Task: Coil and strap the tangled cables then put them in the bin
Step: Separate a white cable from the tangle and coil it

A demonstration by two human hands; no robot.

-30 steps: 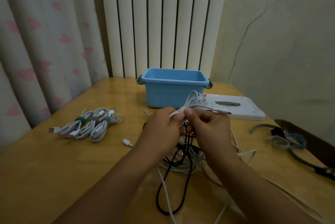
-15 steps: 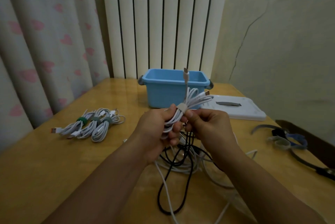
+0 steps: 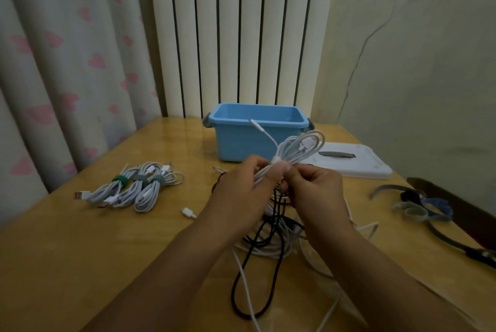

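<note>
Both hands, left hand [image 3: 241, 192] and right hand [image 3: 315, 192], pinch the coiled white cable [image 3: 296, 150] at its strap [image 3: 277, 166], centre frame before the blue bin [image 3: 257, 133]. Light and floppy, it's probably best held at the strapped waist so loops don't spring loose

A home room: heart-print curtain [image 3: 67, 76], white radiator [image 3: 236, 36] and wooden table [image 3: 80, 251].
</note>
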